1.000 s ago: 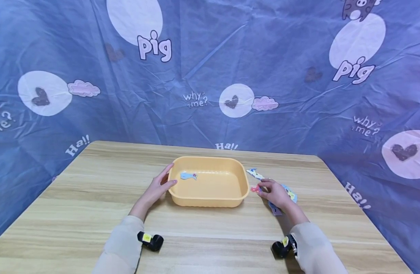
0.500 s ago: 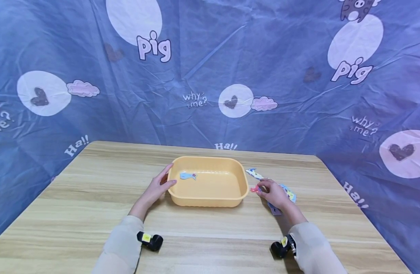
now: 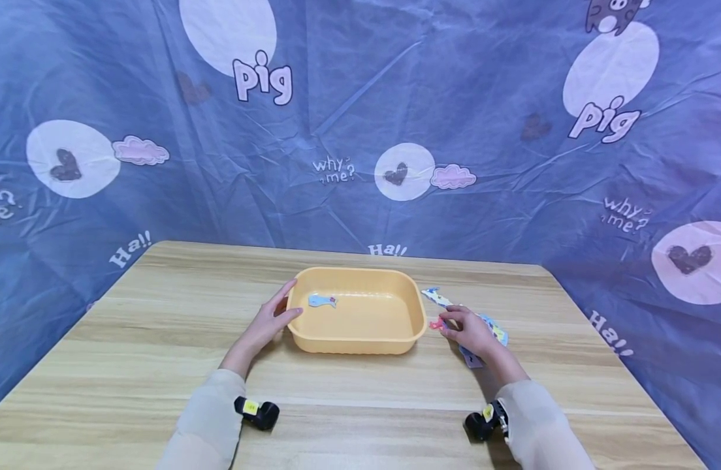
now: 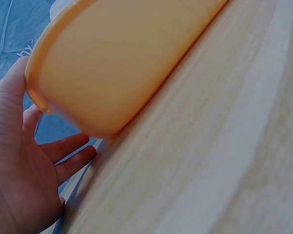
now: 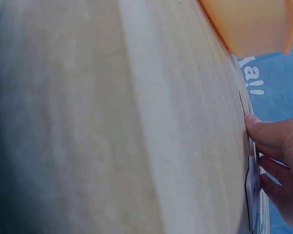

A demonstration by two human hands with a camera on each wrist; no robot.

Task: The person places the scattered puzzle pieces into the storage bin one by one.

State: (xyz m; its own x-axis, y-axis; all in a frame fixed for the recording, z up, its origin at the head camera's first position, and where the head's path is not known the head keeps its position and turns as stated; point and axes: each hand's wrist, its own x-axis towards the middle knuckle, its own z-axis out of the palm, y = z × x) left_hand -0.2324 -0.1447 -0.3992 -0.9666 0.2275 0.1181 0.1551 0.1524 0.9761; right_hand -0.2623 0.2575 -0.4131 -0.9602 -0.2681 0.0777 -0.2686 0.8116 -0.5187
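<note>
My left hand (image 3: 271,320) grips the left end of a yellow plastic tub (image 3: 357,348), thumb over the rim and fingers along the outer wall, as the left wrist view (image 4: 24,161) also shows. Inside the tub lies a flat, light-blue, fish-shaped piece (image 3: 322,301) with a reddish spot at one end. Just right of the tub, the right hand (image 3: 473,331) pinches a small flat pink piece (image 3: 435,324) at the tabletop. Other flat, colourful cut-out pieces (image 3: 437,297) lie around and partly under that hand; one pale piece (image 5: 252,190) shows below its fingers in the right wrist view.
A light wood-grain table (image 3: 360,418) bears everything. Behind and beside it hangs a blue printed cloth (image 3: 349,104). More flat pieces (image 3: 494,328) lie just right of the right hand, with a purplish one (image 3: 471,358) nearer the front.
</note>
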